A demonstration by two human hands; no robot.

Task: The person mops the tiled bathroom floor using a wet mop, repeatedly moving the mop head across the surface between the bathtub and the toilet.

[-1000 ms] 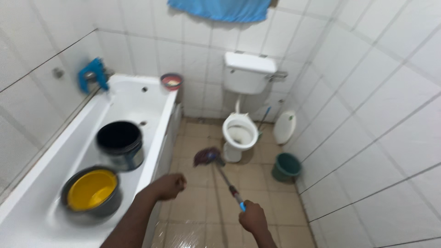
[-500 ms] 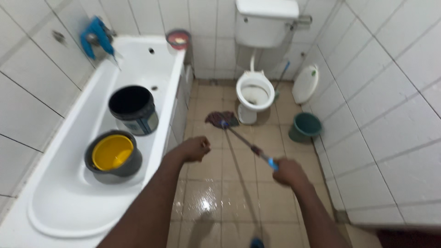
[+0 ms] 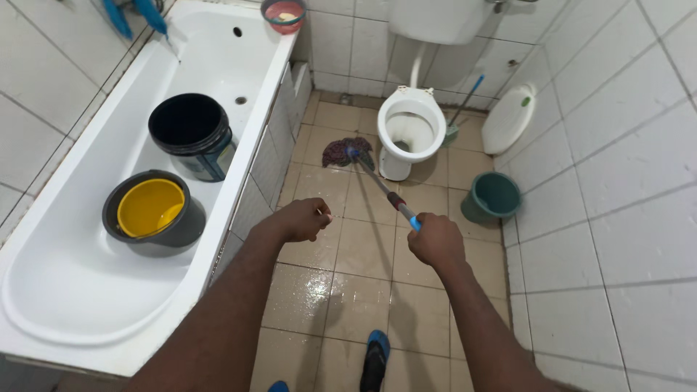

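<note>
My right hand [image 3: 435, 239] grips the handle of a mop [image 3: 381, 189]. Its dark red mop head [image 3: 347, 152] rests on the tan floor tiles just left of the white toilet bowl [image 3: 411, 129]. My left hand [image 3: 305, 219] is closed in a fist above the floor, next to the bathtub's side panel, and I see nothing in it. A wet, shiny patch of floor [image 3: 319, 287] lies below my hands.
A white bathtub [image 3: 80, 290] on the left holds a black bucket [image 3: 190, 134] and a grey bucket with a yellow bowl [image 3: 150, 207] inside. A green bin [image 3: 494, 196] and a white toilet lid [image 3: 508, 120] stand by the right wall. My blue-tipped shoe [image 3: 376, 356] shows below.
My view has tilted down and moved forward. The mop head stays near the toilet base while my right hand keeps its hold on the handle; my left fist stays closed.
</note>
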